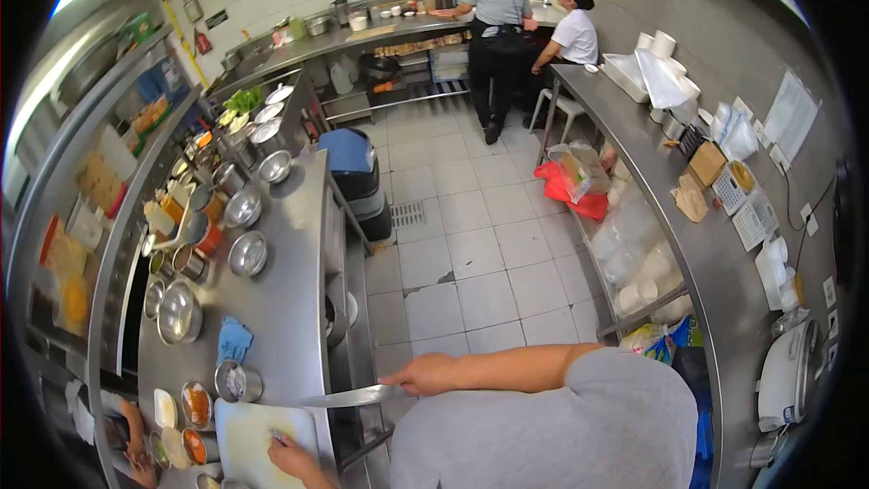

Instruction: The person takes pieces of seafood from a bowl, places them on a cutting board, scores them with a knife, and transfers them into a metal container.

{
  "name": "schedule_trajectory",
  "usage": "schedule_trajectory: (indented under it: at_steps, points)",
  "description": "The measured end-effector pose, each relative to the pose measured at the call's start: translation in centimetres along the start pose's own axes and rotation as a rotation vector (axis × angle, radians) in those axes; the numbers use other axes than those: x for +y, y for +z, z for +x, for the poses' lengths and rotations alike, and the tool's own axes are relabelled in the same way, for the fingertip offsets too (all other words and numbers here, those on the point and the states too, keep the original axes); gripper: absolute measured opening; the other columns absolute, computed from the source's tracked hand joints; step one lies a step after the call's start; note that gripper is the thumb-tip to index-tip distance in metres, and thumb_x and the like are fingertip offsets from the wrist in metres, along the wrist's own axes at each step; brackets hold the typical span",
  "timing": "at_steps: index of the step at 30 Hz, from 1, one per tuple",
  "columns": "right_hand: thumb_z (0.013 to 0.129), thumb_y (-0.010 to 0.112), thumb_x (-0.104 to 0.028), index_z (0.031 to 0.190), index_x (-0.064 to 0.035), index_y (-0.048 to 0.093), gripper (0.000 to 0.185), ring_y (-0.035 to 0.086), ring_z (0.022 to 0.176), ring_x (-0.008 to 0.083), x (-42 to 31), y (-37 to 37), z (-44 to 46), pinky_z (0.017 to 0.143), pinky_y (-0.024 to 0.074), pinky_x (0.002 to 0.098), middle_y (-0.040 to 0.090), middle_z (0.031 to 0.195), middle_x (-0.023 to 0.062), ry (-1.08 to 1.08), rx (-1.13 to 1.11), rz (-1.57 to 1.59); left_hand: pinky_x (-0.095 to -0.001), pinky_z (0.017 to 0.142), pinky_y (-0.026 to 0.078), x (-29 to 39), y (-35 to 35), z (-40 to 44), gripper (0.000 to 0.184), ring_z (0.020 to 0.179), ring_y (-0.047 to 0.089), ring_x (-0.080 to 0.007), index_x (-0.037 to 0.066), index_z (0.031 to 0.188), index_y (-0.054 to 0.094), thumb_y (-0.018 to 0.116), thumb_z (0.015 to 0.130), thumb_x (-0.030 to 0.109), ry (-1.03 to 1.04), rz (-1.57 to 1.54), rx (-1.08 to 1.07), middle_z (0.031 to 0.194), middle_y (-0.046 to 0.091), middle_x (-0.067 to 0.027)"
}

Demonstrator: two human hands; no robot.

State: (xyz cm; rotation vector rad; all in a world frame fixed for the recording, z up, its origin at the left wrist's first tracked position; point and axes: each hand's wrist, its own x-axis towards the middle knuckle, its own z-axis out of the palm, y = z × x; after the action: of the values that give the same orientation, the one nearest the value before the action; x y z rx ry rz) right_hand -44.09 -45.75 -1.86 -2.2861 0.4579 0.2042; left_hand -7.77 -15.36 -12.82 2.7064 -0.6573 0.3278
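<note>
My right hand (422,374) is closed around the handle of a long kitchen knife (355,396). Its blade points left, over the counter edge and towards the white cutting board (237,442). On the board rests my left hand (294,458), its fingers pinched on a small greyish piece that I cannot make out. Just beyond the board stands a metal pot (237,382) with pale contents. A blue cloth (234,340) lies crumpled behind it. Containers with orange contents (196,404) line the board's far side.
Metal bowls (247,254) and sauce containers run along the steel counter (288,308). Past its end is a bin with a blue lid (347,151). Two people (498,32) are at the back counter. Another person's hands (136,457) show at lower left. A steel side counter (665,190) runs along the right.
</note>
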Motion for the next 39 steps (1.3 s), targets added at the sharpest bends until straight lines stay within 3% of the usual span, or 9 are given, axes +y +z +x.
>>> schedule_trajectory:
  at_steps: [3, 5, 7, 9, 14, 16, 19, 22, 39]
  points:
    - [0.107, 0.057, -0.026, 0.160, -0.0435, 0.053, 0.056, 0.072, 0.098, 0.0387, 3.6, -0.7, -3.7, 0.085, 0.0569, 0.0515, 0.075, 0.111, 0.0168, 0.018, 0.008, 0.034, -0.0558, 0.097, 0.051, 4.6, -2.2, -1.4, 0.040, 0.108, 0.065, -0.0478, -0.004, 0.133, 0.072, 0.063, 0.105, 0.024, -0.137, 0.101, -0.028, 0.114, 0.070, -0.0283]
    - [0.106, 0.060, -0.027, 0.159, -0.0423, 0.054, 0.056, 0.073, 0.101, 0.0393, 5.8, -1.3, -6.3, 0.088, 0.0572, 0.0523, 0.076, 0.112, 0.0168, 0.055, 0.039, 0.064, -0.0576, 0.086, 0.056, 3.2, -1.2, -1.8, 0.048, 0.108, 0.068, -0.0406, 0.013, 0.147, 0.065, 0.053, 0.111, 0.042, -0.181, 0.230, -0.064, 0.116, 0.065, -0.0184]
    - [0.105, 0.062, -0.027, 0.158, -0.0411, 0.056, 0.055, 0.073, 0.104, 0.0399, 8.1, -1.5, -8.5, 0.092, 0.0576, 0.0531, 0.077, 0.113, 0.0167, 0.087, 0.061, 0.089, -0.0591, 0.086, 0.056, 2.8, -1.2, -2.5, 0.055, 0.105, 0.068, -0.0459, 0.005, 0.146, 0.063, 0.048, 0.113, 0.045, -0.123, 0.226, -0.078, 0.114, 0.068, -0.0239]
    - [0.105, 0.062, -0.028, 0.158, -0.0407, 0.056, 0.055, 0.073, 0.103, 0.0401, 10.7, -0.9, -10.0, 0.092, 0.0576, 0.0535, 0.077, 0.112, 0.0170, 0.064, 0.125, 0.105, -0.0374, 0.070, 0.058, 1.6, -0.8, -2.8, 0.054, 0.082, 0.071, -0.0195, -0.001, 0.157, 0.050, 0.054, 0.108, 0.022, 0.255, 0.633, -0.077, 0.103, 0.073, -0.0065]
    - [0.107, 0.057, -0.027, 0.160, -0.0407, 0.053, 0.055, 0.072, 0.105, 0.0396, 12.7, -3.1, -14.1, 0.091, 0.0568, 0.0517, 0.076, 0.117, 0.0168, 0.122, 0.069, 0.123, -0.0427, 0.083, 0.058, -3.6, 3.8, -0.9, 0.061, 0.095, 0.072, -0.0249, -0.001, 0.165, 0.040, 0.047, 0.109, 0.022, 0.192, 0.566, -0.143, 0.123, 0.073, -0.0151]
    - [0.107, 0.057, -0.027, 0.160, -0.0402, 0.053, 0.055, 0.071, 0.106, 0.0399, 13.5, -3.3, -14.7, 0.091, 0.0567, 0.0519, 0.075, 0.118, 0.0168, 0.123, 0.061, 0.130, -0.0616, 0.088, 0.054, -3.2, 3.8, -0.4, 0.059, 0.105, 0.067, -0.0531, -0.006, 0.142, 0.061, 0.048, 0.113, 0.043, 0.058, 0.227, -0.038, 0.114, 0.070, -0.0336]
    - [0.107, 0.057, -0.026, 0.160, -0.0394, 0.053, 0.055, 0.071, 0.106, 0.0403, 14.0, -3.6, -14.7, 0.092, 0.0565, 0.0522, 0.075, 0.118, 0.0171, 0.091, 0.067, 0.127, -0.0626, 0.092, 0.052, -2.2, 4.1, -1.7, 0.059, 0.106, 0.065, -0.0584, -0.014, 0.137, 0.060, 0.046, 0.113, 0.038, -0.083, 0.067, 0.102, 0.116, 0.069, -0.0421]
    - [0.106, 0.057, -0.026, 0.160, -0.0394, 0.053, 0.055, 0.071, 0.106, 0.0409, 13.7, -4.1, -13.9, 0.092, 0.0565, 0.0522, 0.075, 0.120, 0.0178, 0.083, 0.055, 0.087, -0.0614, 0.096, 0.052, -5.1, 5.1, -0.3, 0.055, 0.110, 0.065, -0.0582, -0.012, 0.137, 0.064, 0.049, 0.111, 0.034, 0.037, -0.002, 0.061, 0.121, 0.068, -0.0411]
    - [0.109, 0.054, -0.029, 0.161, -0.0403, 0.051, 0.053, 0.073, 0.100, 0.0394, 5.5, -2.1, 1.8, 0.086, 0.0574, 0.0526, 0.077, 0.110, 0.0167, -0.015, -0.016, -0.074, -0.0469, 0.085, 0.057, -1.4, 1.7, 1.5, 0.033, 0.097, 0.073, -0.0410, -0.007, 0.113, 0.075, 0.071, 0.096, 0.021, -0.352, -0.323, 0.017, 0.109, 0.074, -0.0278]
